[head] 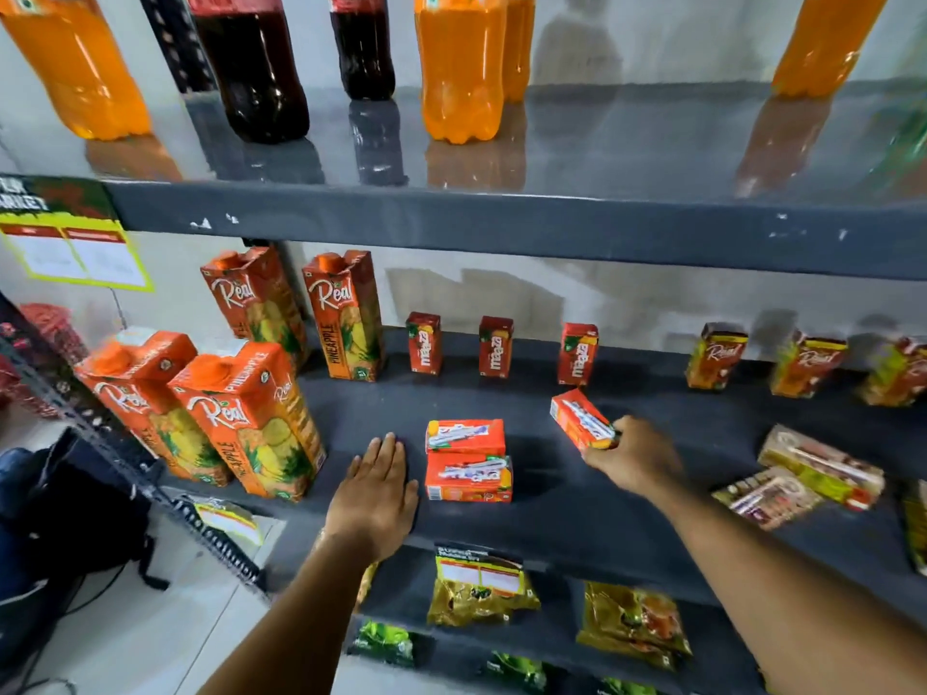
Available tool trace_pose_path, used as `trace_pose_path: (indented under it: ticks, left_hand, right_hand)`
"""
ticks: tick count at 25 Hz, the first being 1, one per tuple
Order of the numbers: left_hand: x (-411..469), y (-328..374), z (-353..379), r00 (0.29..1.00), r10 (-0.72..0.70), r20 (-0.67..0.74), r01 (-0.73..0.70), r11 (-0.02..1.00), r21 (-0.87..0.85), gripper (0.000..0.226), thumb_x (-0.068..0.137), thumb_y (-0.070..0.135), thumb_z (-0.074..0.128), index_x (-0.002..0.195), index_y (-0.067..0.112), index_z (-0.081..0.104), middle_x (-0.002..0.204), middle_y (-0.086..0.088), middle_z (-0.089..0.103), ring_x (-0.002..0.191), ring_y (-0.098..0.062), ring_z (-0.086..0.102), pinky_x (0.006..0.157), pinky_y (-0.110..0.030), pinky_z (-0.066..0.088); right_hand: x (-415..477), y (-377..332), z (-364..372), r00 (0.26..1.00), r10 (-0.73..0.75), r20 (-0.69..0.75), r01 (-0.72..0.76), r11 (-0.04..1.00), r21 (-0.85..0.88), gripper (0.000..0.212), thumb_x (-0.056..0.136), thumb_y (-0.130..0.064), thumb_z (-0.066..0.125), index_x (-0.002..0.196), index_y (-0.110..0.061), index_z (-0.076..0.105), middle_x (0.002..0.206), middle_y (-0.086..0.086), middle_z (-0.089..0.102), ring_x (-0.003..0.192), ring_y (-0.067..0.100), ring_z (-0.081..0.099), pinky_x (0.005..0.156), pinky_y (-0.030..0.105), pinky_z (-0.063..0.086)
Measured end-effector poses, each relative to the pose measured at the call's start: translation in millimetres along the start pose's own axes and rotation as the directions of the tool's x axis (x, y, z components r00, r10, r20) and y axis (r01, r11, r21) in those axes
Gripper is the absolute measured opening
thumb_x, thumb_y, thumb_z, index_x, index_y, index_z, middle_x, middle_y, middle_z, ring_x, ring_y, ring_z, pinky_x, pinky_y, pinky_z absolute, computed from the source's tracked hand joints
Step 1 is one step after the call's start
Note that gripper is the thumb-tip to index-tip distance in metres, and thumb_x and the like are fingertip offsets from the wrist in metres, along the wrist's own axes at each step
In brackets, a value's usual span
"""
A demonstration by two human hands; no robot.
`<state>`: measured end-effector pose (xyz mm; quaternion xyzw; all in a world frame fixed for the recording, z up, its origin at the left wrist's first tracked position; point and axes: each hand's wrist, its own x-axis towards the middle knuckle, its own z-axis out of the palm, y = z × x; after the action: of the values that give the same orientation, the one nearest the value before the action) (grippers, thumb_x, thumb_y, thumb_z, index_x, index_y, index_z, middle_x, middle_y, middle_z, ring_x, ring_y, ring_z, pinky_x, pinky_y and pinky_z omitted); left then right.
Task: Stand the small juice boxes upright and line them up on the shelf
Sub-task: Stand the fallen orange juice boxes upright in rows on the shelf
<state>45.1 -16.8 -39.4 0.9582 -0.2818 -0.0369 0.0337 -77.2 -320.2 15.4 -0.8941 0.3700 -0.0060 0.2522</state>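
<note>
Three small red Maaza juice boxes [424, 343] stand upright in a spaced row at the back of the dark middle shelf [552, 514]. Two more small orange boxes [466, 461] lie flat near the shelf's front, one behind the other. My right hand [633, 456] grips a tilted orange juice box [579, 417] by its near end, just above the shelf, in front of the rightmost standing Maaza box. My left hand [377, 494] rests flat on the shelf, fingers apart, just left of the two lying boxes.
Tall Real pineapple cartons [251, 418] stand at the left. Small Real boxes [715, 356] stand at the back right, and others lie flat at the right front [802, 479]. Soda bottles [461, 67] fill the upper shelf. Snack packets [481, 589] hang below.
</note>
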Motion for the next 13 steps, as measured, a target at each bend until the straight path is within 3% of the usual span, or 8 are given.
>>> trace_pose_path:
  ticks: [2, 4, 5, 7, 9, 11, 13]
  left_hand:
    - [2, -2, 1, 1.0, 0.002, 0.0, -0.002, 1.0, 0.0, 0.075, 0.088, 0.047, 0.002, 0.152, 0.008, 0.003, 0.163, -0.006, 0.0, 0.149, -0.021, -0.002, 0.118, -0.036, 0.001]
    - [2, -1, 0, 1.0, 0.003, -0.014, -0.003, 1.0, -0.007, 0.079, 0.085, 0.049, -0.005, 0.152, 0.008, 0.003, 0.163, -0.006, 0.0, 0.149, -0.021, -0.002, 0.118, -0.035, 0.0]
    - [2, -1, 0, 1.0, 0.007, -0.018, -0.007, 1.0, -0.003, 0.077, 0.086, 0.049, -0.003, 0.152, 0.008, 0.003, 0.163, -0.006, 0.0, 0.149, -0.021, -0.002, 0.118, -0.035, 0.0]
    - [3, -2, 0, 0.999, 0.014, -0.031, -0.014, 1.0, -0.014, 0.068, 0.096, 0.045, 0.009, 0.152, 0.008, 0.003, 0.163, -0.005, 0.0, 0.149, -0.02, -0.002, 0.118, -0.035, 0.0]
    - [2, -2, -2, 0.999, 0.015, -0.03, -0.016, 0.999, -0.044, 0.064, 0.099, 0.043, 0.018, 0.152, 0.009, 0.004, 0.163, -0.005, 0.0, 0.149, -0.019, -0.003, 0.119, -0.035, -0.001]
    - [1, -2, -1, 0.999, 0.018, -0.048, -0.021, 0.998, -0.064, 0.064, 0.099, 0.043, 0.019, 0.152, 0.009, 0.006, 0.163, -0.005, 0.001, 0.149, -0.019, -0.003, 0.119, -0.035, -0.001]
    - [1, -2, -2, 0.998, 0.024, -0.054, -0.028, 0.997, -0.078, 0.064, 0.099, 0.043, 0.02, 0.152, 0.01, 0.007, 0.163, -0.005, 0.001, 0.149, -0.019, -0.003, 0.119, -0.035, -0.001]
  right_hand:
    - [2, -8, -18, 0.993, -0.11, -0.032, 0.105, 0.986, -0.128, 0.055, 0.064, -0.035, 0.075, 0.116, -0.021, 0.06, 0.118, 0.007, 0.065, 0.099, 0.029, 0.064, 0.074, 0.037, 0.054]
    - [7, -19, -45, 0.947, -0.321, -0.001, 0.302, 0.893, -0.335, 0.06, 0.069, -0.02, 0.07, 0.127, -0.023, 0.055, 0.134, 0.004, 0.053, 0.114, 0.029, 0.055, 0.088, 0.041, 0.051]
    - [8, -28, -57, 0.899, -0.434, 0.064, 0.414, 0.79, -0.452, 0.061, 0.073, -0.014, 0.066, 0.131, -0.024, 0.052, 0.138, 0.001, 0.048, 0.12, 0.028, 0.051, 0.093, 0.041, 0.049]
    - [8, -50, -77, 0.766, -0.584, 0.268, 0.587, 0.467, -0.661, 0.056, 0.081, -0.011, 0.06, 0.133, -0.027, 0.049, 0.14, -0.002, 0.045, 0.127, 0.025, 0.045, 0.097, 0.039, 0.044]
    - [7, -67, -85, 0.643, -0.619, 0.452, 0.665, 0.159, -0.73, 0.047, 0.087, -0.017, 0.058, 0.132, -0.028, 0.049, 0.141, -0.001, 0.046, 0.13, 0.025, 0.041, 0.098, 0.039, 0.042]
    - [6, -72, -86, 0.595, -0.6, 0.535, 0.678, 0.016, -0.735, 0.044, 0.089, -0.022, 0.058, 0.132, -0.027, 0.048, 0.142, 0.0, 0.046, 0.131, 0.025, 0.04, 0.1, 0.039, 0.041]
    - [7, -71, -89, 0.597, -0.587, 0.547, 0.682, 0.012, -0.731, 0.047, 0.091, -0.024, 0.057, 0.136, -0.03, 0.044, 0.146, -0.001, 0.042, 0.134, 0.024, 0.037, 0.1, 0.039, 0.04]
